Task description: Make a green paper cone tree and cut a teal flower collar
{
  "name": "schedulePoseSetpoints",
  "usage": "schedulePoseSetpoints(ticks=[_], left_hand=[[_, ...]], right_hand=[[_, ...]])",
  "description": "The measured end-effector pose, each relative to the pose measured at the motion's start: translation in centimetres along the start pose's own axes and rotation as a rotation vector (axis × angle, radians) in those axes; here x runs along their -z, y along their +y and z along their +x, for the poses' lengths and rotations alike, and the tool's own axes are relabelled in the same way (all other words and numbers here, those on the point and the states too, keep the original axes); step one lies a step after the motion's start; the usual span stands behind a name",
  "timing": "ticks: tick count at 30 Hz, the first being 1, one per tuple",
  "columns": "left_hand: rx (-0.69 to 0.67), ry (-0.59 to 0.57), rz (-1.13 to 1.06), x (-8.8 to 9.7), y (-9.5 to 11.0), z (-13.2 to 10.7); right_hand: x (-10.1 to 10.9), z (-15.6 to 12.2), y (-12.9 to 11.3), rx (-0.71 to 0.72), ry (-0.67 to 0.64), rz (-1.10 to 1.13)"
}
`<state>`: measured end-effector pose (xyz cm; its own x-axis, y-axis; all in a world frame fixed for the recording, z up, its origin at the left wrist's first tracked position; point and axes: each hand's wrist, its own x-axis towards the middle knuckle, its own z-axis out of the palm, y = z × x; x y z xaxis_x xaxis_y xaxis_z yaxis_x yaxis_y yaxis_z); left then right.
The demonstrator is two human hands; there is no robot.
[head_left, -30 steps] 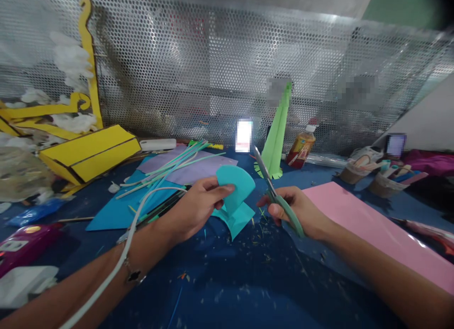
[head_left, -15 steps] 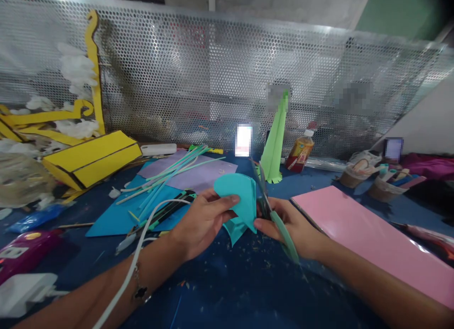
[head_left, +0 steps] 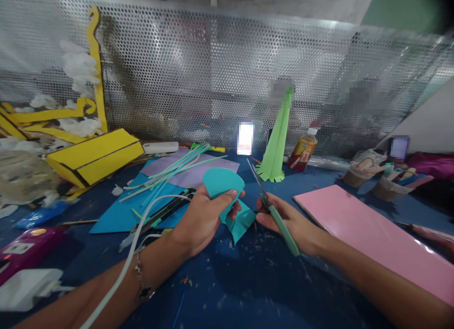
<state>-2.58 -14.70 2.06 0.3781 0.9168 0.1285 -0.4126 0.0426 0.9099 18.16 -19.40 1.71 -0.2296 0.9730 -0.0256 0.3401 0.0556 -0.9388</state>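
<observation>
Left hand (head_left: 202,218): one, thumb and fingers pinching a folded turquoise paper (head_left: 222,182), rounded edge uppermost, above the blue tabletop (head_left: 227,296). Right hand (head_left: 294,225): one, gripping green-handled scissors (head_left: 283,229), tips pointing up and away.

Change: half a second ago the paper stood against the blades; now it has shifted left, leaving a gap. Blades, spread then, now lie nearly together.

Turquoise scrap (head_left: 244,227): one, below the held paper; seemingly a separate piece, though the overlap makes this uncertain.

Green paper cone (head_left: 273,154): one, upright, slit round its foot. Drink bottle (head_left: 303,151): one, just right of the cone. Tubs of tools: two, a nearer (head_left: 386,189) and a farther (head_left: 360,175). Lit screens: two, one centre (head_left: 245,139), one right (head_left: 399,147); both pixelated, contents unreadable.

Concealed: part of the paper, behind the left thumb; number of its layers, not countable. Cut off: pink sheet (head_left: 372,239), at the right edge; magenta device (head_left: 30,248) and white plug (head_left: 30,289), at the left.
</observation>
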Motion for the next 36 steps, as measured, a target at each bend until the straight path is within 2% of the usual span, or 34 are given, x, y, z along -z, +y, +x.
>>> schedulePoseSetpoints(ticks=[9,15,25,36], left_hand=[[-0.041,-0.055,0.083,0.0,-0.2,-0.1],[-0.054,-0.080,0.166,0.4,-0.9,0.0],[-0.022,-0.041,0.057,-0.2,-0.9,-0.6],[-0.036,-0.028,0.032,-0.4,-0.8,-0.7]], right_hand=[[-0.7,-0.2,0.0,-0.002,-0.059,-0.193],[-1.0,-0.2,-0.2,0.001,-0.062,-0.204],[-1.2,-0.3,0.0,0.031,-0.055,-0.241],[-1.4,-0.4,-0.4,0.049,-0.030,-0.245]])
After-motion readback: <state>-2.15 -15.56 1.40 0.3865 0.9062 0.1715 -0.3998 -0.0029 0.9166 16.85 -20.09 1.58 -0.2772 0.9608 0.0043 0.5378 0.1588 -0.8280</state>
